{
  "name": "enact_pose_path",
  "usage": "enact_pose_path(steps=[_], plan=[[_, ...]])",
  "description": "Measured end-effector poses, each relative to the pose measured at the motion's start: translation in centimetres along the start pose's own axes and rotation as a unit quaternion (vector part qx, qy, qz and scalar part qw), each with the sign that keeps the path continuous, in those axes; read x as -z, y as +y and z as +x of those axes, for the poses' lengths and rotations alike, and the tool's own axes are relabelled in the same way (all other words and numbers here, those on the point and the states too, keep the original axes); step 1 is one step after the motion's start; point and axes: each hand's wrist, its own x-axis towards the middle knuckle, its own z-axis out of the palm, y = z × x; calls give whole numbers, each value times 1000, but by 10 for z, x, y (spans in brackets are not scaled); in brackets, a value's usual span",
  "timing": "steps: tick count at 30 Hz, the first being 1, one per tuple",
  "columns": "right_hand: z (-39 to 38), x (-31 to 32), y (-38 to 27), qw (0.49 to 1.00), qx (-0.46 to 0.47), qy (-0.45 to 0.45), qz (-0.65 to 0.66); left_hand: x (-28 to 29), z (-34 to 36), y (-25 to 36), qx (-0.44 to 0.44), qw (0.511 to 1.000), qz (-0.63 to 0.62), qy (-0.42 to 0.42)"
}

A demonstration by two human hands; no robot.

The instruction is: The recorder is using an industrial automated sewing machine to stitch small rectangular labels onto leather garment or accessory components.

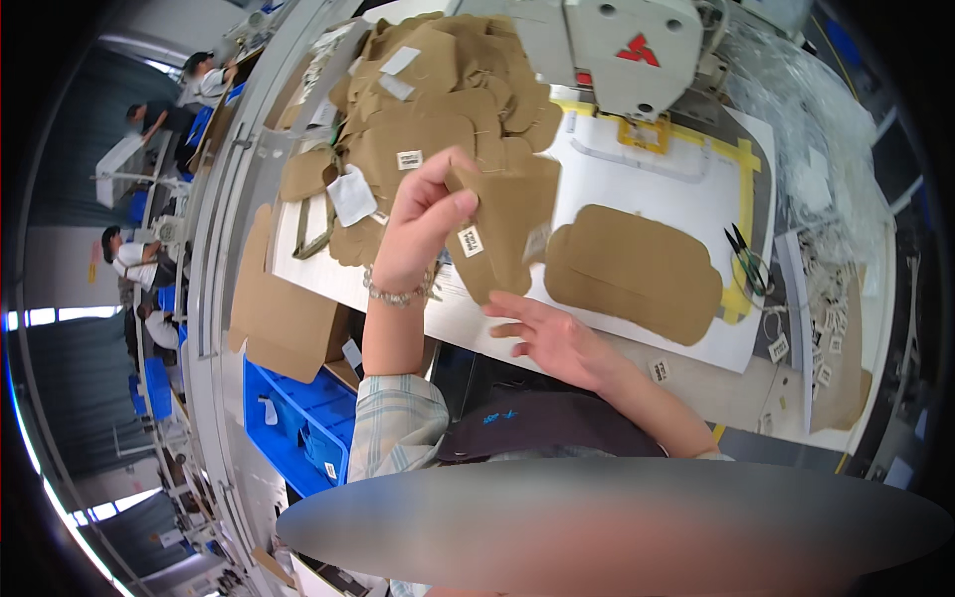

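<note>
My left hand (426, 221) is raised above the table, pinching a tan cut fabric piece (507, 224) that carries a small white label. My right hand (552, 338) hovers below that piece near the table's front edge, fingers spread, holding nothing. Another tan rounded fabric piece (632, 271) lies flat on a white sheet (686, 199) under the head of a white sewing machine (617, 45). A heap of similar tan pieces (438, 99) with white labels sits at the back left.
Black and green snips (746, 257) lie at the sheet's right edge. Small white tags (821, 318) are scattered on the right, with clear plastic bags (806, 109) behind. A blue bin (298, 418) stands below left. Other people work at tables at the far left.
</note>
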Motion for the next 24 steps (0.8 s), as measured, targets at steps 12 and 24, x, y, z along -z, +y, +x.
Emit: enact_pose_path(steps=[12,24], plan=[[-54,49,-24,953,248,174,30,-57,-28,-15,15,995,66,76],[-75,30,-65,869,290,261,-305,-48,-24,-17,100,968,205,108]])
